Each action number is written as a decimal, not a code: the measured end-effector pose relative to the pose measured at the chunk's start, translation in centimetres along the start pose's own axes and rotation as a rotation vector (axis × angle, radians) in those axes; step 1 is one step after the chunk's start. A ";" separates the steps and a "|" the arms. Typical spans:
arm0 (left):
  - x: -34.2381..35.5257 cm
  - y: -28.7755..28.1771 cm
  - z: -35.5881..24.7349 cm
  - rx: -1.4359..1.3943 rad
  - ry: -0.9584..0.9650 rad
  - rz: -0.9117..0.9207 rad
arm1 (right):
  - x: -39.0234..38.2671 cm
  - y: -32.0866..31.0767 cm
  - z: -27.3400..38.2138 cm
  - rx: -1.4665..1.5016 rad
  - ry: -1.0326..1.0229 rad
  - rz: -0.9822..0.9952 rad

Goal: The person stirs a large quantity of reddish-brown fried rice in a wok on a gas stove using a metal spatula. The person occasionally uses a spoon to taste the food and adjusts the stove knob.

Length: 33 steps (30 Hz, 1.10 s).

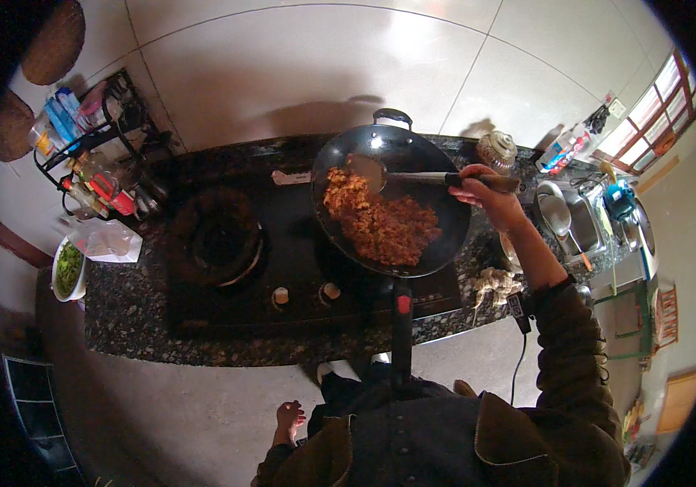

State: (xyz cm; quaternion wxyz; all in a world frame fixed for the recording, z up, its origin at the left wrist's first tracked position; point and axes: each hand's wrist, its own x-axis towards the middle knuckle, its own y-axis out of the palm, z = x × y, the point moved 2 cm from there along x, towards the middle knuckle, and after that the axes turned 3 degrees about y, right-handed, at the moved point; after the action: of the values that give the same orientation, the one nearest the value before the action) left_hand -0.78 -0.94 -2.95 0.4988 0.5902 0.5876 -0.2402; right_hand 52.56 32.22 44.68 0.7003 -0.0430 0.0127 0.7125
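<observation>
My right hand is wrapped round the handle of a metal spatula. Its blade rests in the food at the upper left of a dark wok. Reddish-brown minced food lies across the wok's left and lower middle. The wok sits on the right side of a black stove, its long handle pointing toward me and its loop handle toward the wall. Low at my side hangs my left hand, fingers loosely apart and nothing visible in it, away from the counter.
An unoccupied burner is left of the wok. Farther left stand a rack of bottles and a bowl of chopped greens. To the right are a lidded jar, a crumpled cloth, a corded black device and a sink.
</observation>
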 end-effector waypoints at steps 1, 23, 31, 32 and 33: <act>0.3 -0.1 -0.2 -0.036 0.008 0.018 | -0.5 0.7 0.6 -0.045 -0.057 0.051; 1.9 -1.4 -3.3 -0.273 -0.065 0.307 | -7.4 3.2 -4.1 0.345 0.115 -0.529; 1.9 -2.4 -4.3 0.033 0.065 0.119 | -8.4 -3.2 0.8 0.378 0.121 -0.598; 1.6 -2.7 -4.0 -0.080 0.035 0.187 | -8.9 -3.8 2.0 0.276 0.150 -0.601; 1.3 -3.0 -3.8 -0.240 -0.011 0.259 | -9.5 -4.1 2.9 0.208 0.196 -0.583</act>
State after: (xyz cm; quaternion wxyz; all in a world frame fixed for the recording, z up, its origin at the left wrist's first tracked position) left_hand -4.47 2.38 -3.55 0.5957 0.5958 0.5283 -0.1050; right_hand 56.71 23.09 48.51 0.8708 -0.0415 0.1398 0.4695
